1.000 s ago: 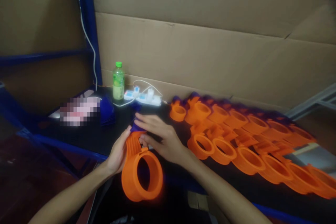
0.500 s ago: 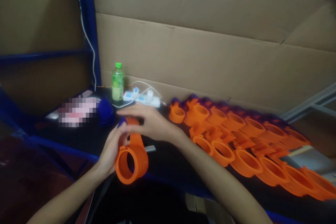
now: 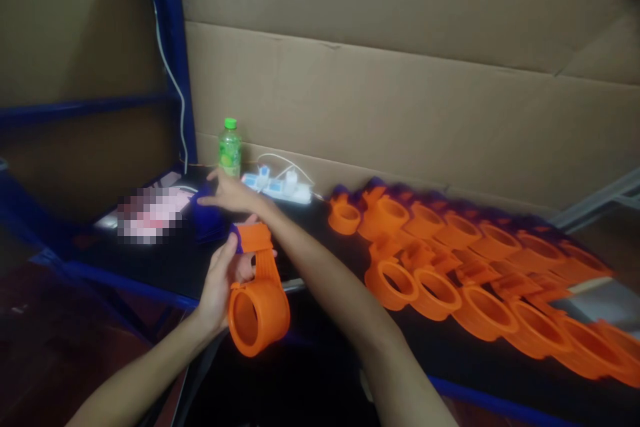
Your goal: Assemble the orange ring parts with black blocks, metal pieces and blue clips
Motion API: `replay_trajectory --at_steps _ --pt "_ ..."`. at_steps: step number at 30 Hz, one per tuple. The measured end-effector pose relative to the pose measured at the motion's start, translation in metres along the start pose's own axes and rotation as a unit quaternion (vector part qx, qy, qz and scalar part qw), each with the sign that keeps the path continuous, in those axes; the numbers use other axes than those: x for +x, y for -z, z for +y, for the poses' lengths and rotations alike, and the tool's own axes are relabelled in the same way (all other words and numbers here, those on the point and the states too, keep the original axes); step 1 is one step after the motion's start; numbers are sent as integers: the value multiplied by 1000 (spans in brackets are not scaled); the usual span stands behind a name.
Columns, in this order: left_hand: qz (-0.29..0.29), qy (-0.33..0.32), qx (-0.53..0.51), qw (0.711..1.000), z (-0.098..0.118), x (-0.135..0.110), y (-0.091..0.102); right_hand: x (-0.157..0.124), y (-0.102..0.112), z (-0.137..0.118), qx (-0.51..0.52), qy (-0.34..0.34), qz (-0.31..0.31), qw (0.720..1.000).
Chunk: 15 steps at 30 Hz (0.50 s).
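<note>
My left hand (image 3: 223,277) is wrapped round the handle end of an orange tape dispenser (image 3: 270,313), whose open ring hangs down toward me. A dark blue piece (image 3: 237,238) shows at the dispenser's upper end, beside my left thumb. Farther out, my right hand (image 3: 231,193) reaches to the left with thumb and forefinger apart and nothing visible between them. Its fingertips are at a stack of dark blue flat pieces (image 3: 207,217) on the black table; whether they touch it I cannot tell.
Several orange tape dispensers (image 3: 467,230) stand in two rows on the right. Behind my right hand are a green-capped bottle (image 3: 230,147) and a white power strip (image 3: 285,188) with cables. A blurred pink item (image 3: 155,213) lies left. Cardboard (image 3: 375,100) forms the back wall.
My right hand has left the top of the held dispenser and moved away and left to the blue pieces. My left hand keeps hold of the dispenser, now slightly lower.
</note>
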<state>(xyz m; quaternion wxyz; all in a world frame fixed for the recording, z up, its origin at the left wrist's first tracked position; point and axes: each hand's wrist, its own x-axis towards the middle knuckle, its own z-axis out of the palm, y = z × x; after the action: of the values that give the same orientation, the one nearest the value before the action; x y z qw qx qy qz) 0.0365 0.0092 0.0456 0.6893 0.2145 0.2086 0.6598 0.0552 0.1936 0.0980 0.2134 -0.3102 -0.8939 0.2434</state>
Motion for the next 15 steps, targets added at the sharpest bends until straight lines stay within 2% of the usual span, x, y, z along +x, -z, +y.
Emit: replay_trajectory --at_steps 15 --pt "-64 40 -47 996 -10 0 3 -1 -7 7 -25 32 20 999"
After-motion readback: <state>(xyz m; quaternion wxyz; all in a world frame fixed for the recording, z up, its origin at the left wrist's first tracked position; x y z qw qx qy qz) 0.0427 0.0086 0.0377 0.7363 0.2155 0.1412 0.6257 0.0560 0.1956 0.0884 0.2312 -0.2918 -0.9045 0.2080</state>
